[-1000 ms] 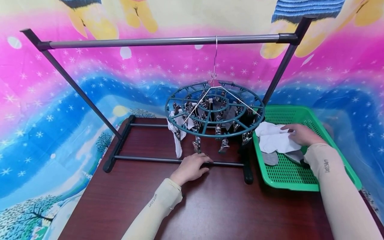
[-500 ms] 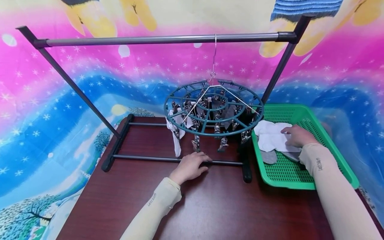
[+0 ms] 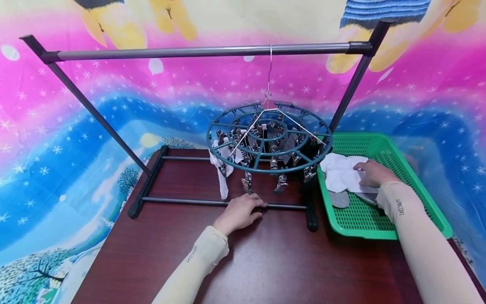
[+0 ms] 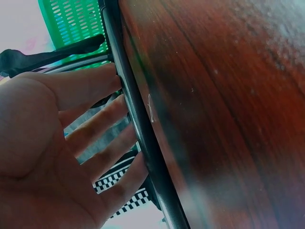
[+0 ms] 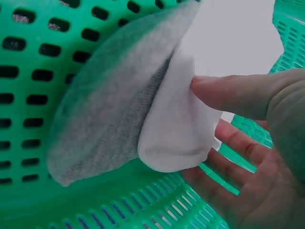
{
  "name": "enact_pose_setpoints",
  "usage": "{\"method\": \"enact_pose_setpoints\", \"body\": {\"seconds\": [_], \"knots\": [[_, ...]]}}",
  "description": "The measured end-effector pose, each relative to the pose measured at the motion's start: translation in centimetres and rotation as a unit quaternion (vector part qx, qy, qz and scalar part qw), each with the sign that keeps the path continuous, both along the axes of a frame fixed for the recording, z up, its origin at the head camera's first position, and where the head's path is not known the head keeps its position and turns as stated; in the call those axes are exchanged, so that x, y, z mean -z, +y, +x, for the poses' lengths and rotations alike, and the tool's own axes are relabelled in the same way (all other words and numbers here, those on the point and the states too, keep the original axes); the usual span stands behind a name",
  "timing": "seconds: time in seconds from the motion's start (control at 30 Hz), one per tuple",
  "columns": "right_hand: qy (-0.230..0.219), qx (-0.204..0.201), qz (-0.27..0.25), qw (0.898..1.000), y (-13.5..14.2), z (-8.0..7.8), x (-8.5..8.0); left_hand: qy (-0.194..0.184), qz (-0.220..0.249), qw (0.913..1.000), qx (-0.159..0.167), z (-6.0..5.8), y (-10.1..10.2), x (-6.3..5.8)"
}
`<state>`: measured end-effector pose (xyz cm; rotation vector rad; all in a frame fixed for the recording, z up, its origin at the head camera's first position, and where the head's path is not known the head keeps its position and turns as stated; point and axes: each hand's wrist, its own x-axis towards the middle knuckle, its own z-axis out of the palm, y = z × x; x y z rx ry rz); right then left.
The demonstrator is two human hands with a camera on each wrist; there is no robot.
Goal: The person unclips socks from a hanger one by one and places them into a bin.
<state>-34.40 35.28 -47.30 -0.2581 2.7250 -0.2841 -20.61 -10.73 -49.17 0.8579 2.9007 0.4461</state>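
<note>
I have the left arm point(image 3: 187, 266) and right arm point(image 3: 429, 236) reaching forward. My left hand point(image 3: 241, 213) is palm down, fingers point(image 4: 95, 125) extended, slightly spread; my right hand point(image 3: 376, 173) pinches, thumb point(image 5: 233, 95) opposing its fingers.

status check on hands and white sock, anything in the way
Left hand on rack's lower front bar. Right hand pinching white sock in green basket. Grey sock partly beneath; no obstruction seen.

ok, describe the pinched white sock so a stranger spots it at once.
At the right end of the drying rack sits a bright green slotted basket. In it, the right hand pinches the white sock. Its plain white sets it apart from the gray sock beside it.
</note>
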Motion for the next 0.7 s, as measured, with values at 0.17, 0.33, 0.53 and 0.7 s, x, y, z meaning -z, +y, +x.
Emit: {"method": "enact_pose_setpoints", "body": {"seconds": [0.17, 0.33, 0.53, 0.7], "knots": [[-0.001, -0.001, 0.004, 1.0, 0.0, -0.1, 0.2, 0.004, -0.002, 1.0, 0.0, 0.1, 0.0, 0.0], [0.001, -0.003, 0.003, 1.0, 0.0, 0.0, 0.1, 0.004, -0.005, 1.0, -0.002, 0.1, 0.0, 0.0], [-0.015, -0.007, -0.017, 1.0, 0.2, 0.2, -0.9, 0.005, -0.008, 1.0, -0.001, 0.1, 0.0, -0.1], [0.017, -0.022, -0.047, 0.999, 0.5, -0.1, -3.0, -0.002, -0.012, 0.9999, -0.003, 0.1, 0.0, 0.0]]}}
